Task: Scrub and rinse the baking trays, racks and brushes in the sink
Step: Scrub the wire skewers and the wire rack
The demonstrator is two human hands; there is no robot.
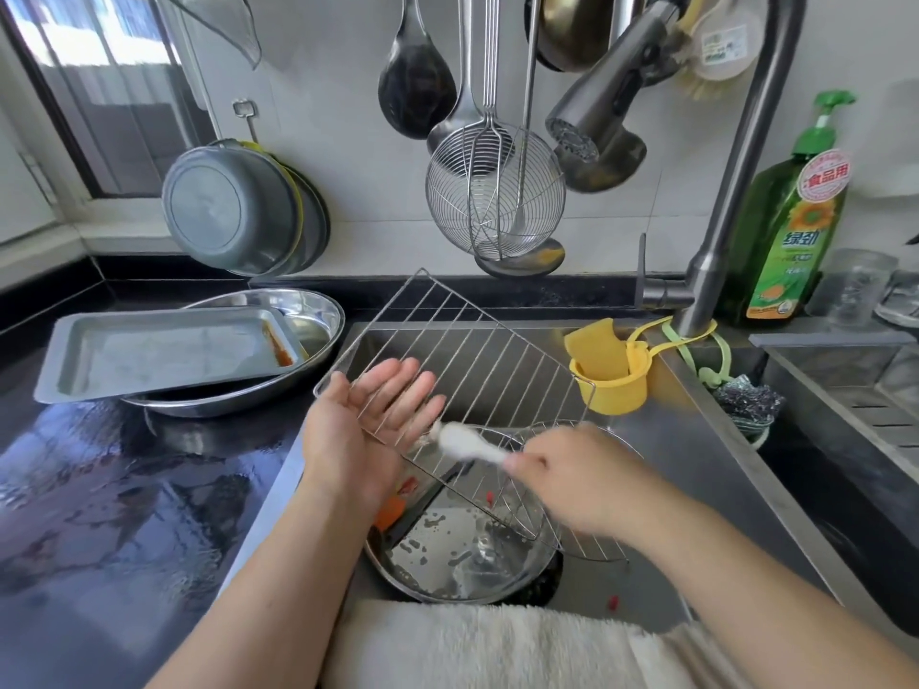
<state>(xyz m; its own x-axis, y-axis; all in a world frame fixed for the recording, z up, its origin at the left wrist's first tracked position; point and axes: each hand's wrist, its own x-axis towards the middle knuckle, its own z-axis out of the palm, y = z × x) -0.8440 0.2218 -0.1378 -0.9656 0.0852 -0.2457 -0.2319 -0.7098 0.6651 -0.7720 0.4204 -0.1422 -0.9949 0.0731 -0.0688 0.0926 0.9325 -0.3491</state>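
Fingers (398, 390) straight, your left hand (368, 430) props the wire rack (477, 350) from beneath.
Your right hand (577, 474) grips a blurred white brush (467, 442) against the rack, above the steel bowl (447, 569).

Home kitchen. Stainless steel sink basin (696, 489) under both hands; grey pull-down tap (597, 136) above right hand. Black ladle (416, 82), round wire skimmer (495, 191) hung on white tiled wall beyond. Green dish-soap bottle (790, 226) far right.

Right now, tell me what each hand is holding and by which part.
The right hand grips the white brush by its handle. The left hand lies flat and open behind the wire rack, supporting it near its left corner.
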